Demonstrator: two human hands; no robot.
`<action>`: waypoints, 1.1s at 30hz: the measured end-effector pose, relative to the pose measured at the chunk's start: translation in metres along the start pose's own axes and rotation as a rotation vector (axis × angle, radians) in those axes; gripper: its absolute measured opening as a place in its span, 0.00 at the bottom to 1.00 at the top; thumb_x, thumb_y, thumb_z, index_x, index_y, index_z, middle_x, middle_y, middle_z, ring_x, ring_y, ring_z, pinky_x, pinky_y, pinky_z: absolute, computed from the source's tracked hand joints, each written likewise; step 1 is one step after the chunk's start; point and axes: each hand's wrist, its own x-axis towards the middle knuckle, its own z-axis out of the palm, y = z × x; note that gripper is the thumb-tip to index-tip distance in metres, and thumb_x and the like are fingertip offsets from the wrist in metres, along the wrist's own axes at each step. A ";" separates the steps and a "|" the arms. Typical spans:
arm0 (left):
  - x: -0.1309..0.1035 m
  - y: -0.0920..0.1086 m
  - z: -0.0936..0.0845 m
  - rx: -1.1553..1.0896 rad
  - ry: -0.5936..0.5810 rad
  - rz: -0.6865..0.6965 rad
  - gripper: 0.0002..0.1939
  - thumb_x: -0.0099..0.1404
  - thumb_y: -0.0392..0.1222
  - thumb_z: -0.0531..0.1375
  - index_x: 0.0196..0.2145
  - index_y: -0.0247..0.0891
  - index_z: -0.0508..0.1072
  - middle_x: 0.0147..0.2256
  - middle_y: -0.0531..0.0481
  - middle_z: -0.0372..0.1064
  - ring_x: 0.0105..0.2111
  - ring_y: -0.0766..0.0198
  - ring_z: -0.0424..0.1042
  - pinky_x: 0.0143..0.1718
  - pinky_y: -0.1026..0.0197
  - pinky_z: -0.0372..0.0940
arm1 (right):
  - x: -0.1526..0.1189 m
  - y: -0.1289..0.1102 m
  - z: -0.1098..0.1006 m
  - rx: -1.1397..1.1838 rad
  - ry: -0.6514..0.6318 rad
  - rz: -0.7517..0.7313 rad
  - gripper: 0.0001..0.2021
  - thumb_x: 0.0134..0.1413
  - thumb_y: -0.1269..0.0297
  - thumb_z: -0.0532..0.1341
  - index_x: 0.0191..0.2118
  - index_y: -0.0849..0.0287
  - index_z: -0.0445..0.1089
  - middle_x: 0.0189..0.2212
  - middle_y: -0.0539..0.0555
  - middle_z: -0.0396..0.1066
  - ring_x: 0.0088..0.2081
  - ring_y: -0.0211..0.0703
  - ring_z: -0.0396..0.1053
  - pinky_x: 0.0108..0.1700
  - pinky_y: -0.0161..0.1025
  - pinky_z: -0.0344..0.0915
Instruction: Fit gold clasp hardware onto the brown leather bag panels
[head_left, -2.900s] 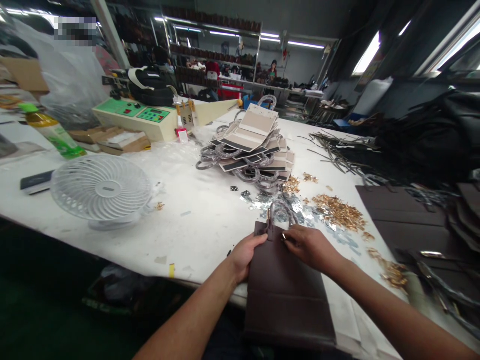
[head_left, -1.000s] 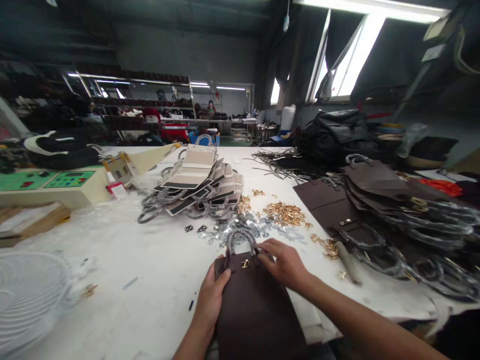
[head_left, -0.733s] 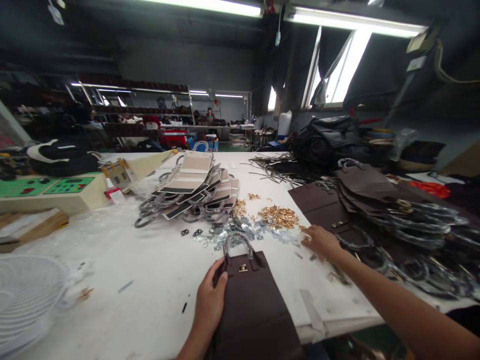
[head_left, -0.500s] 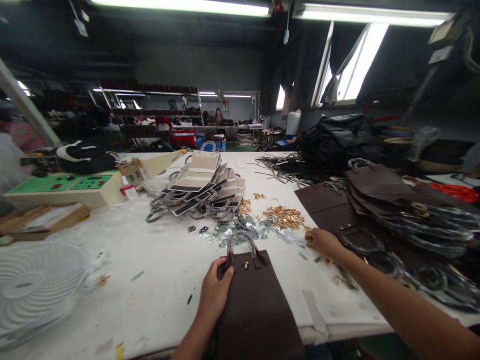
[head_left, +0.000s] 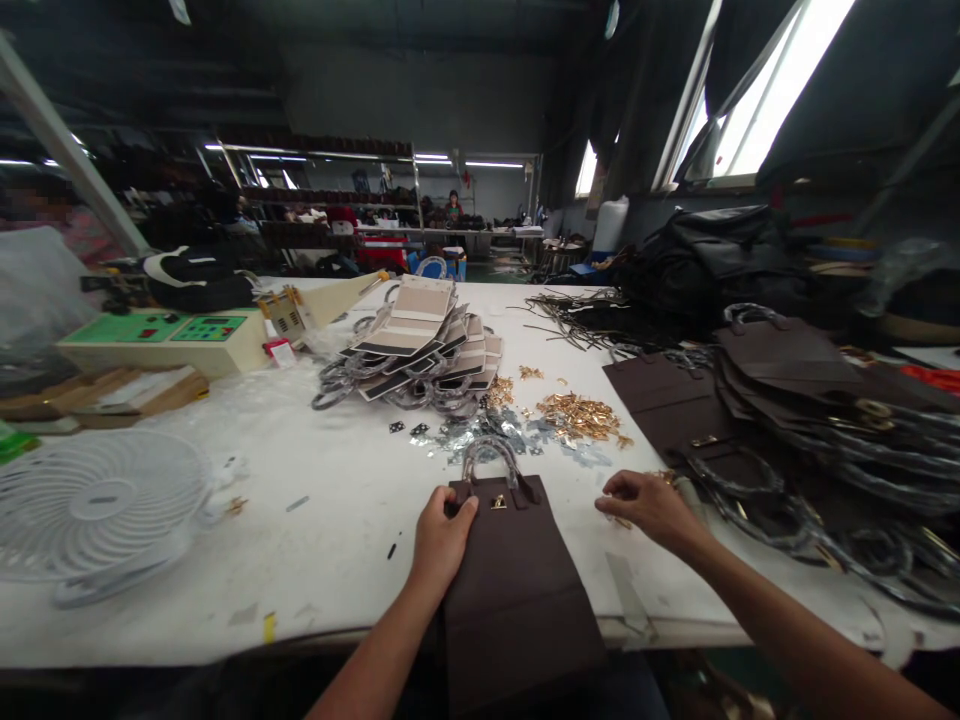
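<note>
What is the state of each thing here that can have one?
Brown panel: overhanging the table edge
Handle: wrapped in clear plastic
Left hand: closed on the panel's upper corner
Right hand: off the panel, fingers bent, grip unclear
Gold pieces: loose, heaped
Beige panels: stacked unevenly

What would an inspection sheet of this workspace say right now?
Surface: white table, scattered with scraps.
Work pieces: dark brown bag piece with gold clasp and plastic-wrapped handle; gold fittings and silver plates lie loose beyond.
Clutter: white fan at left, beige-faced stack beyond, brown stack at right.
Hands: left hand grips the bag piece's upper left edge; right hand is right of it, grip contents unclear.
Cables: nothing seen near the bag piece.
Surroundings: shelving and a distant person; bright window at right.
</note>
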 end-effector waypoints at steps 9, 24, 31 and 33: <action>-0.013 -0.007 0.000 -0.213 0.114 0.014 0.16 0.66 0.57 0.55 0.37 0.41 0.68 0.34 0.50 0.69 0.37 0.56 0.70 0.45 0.55 0.64 | -0.018 -0.113 0.085 0.657 -0.166 0.031 0.15 0.45 0.54 0.71 0.35 0.58 0.73 0.27 0.50 0.76 0.28 0.41 0.72 0.35 0.38 0.69; -0.018 -0.016 -0.026 -0.652 -0.190 -0.216 0.21 0.62 0.53 0.61 0.45 0.35 0.78 0.37 0.44 0.80 0.36 0.54 0.77 0.40 0.55 0.71 | -0.014 -0.135 0.160 0.325 0.026 -0.117 0.19 0.58 0.49 0.63 0.48 0.58 0.75 0.34 0.55 0.79 0.32 0.49 0.77 0.38 0.43 0.73; -0.026 -0.017 -0.019 -0.488 0.016 -0.040 0.18 0.70 0.52 0.54 0.42 0.38 0.78 0.40 0.46 0.79 0.46 0.52 0.75 0.53 0.54 0.66 | -0.018 -0.144 0.168 0.089 0.091 -0.304 0.14 0.60 0.57 0.60 0.45 0.56 0.77 0.42 0.57 0.79 0.40 0.50 0.76 0.46 0.45 0.71; -0.029 -0.018 -0.016 -0.476 0.047 -0.027 0.19 0.71 0.52 0.52 0.43 0.37 0.77 0.41 0.45 0.78 0.46 0.52 0.75 0.53 0.54 0.66 | -0.020 -0.145 0.170 0.049 0.085 -0.311 0.13 0.60 0.58 0.59 0.46 0.56 0.76 0.42 0.57 0.79 0.39 0.50 0.76 0.46 0.45 0.71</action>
